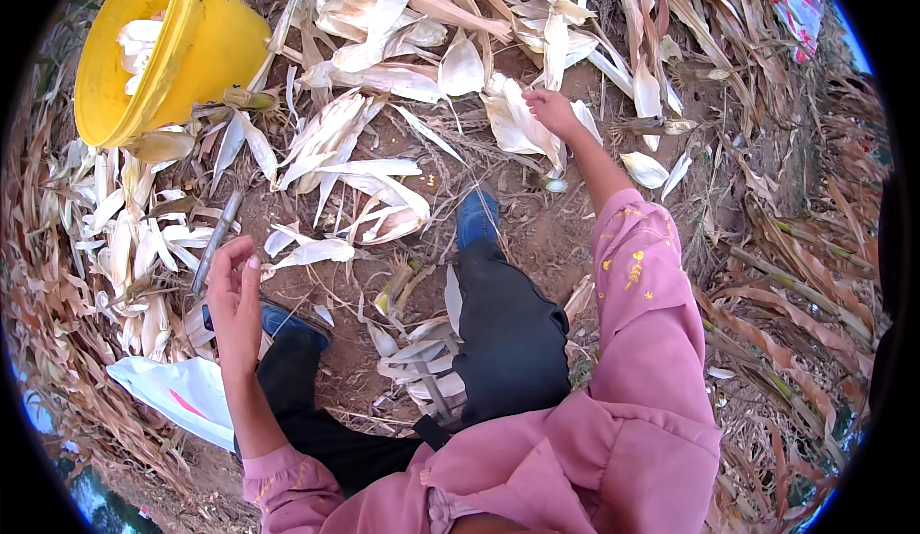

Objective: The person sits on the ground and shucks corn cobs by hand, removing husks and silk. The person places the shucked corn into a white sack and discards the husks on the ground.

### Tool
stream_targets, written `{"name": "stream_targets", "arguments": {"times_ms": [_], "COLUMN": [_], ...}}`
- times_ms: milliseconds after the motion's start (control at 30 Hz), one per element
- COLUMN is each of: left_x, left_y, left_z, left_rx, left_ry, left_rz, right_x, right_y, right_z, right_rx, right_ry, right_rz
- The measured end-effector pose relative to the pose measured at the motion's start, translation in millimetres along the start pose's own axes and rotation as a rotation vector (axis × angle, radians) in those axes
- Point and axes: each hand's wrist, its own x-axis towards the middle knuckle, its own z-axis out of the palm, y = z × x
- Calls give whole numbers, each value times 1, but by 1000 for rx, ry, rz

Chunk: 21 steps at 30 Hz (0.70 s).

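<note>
My left hand is at the left with its fingers loosely bent and the thumb apart, holding nothing visible. Beside its fingertips lies a grey metal rod or tube, partly among husks. My right hand reaches out at upper centre right, its fingers slightly apart over pale dry corn husks; whether the fingertips touch them cannot be told. Just below these husks is a cut, greenish-white husk base. More opened husks lie on the soil between my hands.
A tilted yellow plastic bucket with pale pieces inside stands at upper left. A white sack lies at lower left, a red-and-white one at upper right. Dry corn stalks cover the right side. My blue shoes rest on soil.
</note>
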Motion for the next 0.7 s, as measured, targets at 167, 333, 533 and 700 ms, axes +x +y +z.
{"name": "stream_targets", "arguments": {"times_ms": [167, 333, 533, 700], "left_x": [-3, -3, -4, -9], "left_y": [1, 4, 11, 13], "left_z": [0, 1, 1, 0], "left_rx": [36, 11, 89, 24], "left_ry": [5, -5, -29, 2], "left_rz": [-19, -37, 65, 125], "right_x": [21, 15, -6, -45], "right_y": [-24, -45, -51, -83], "right_z": [30, 52, 75, 81], "right_rx": [-451, -670, -825, -724], "right_ry": [125, -1, -78, 7], "right_rz": [-59, 135, 81, -238]}}
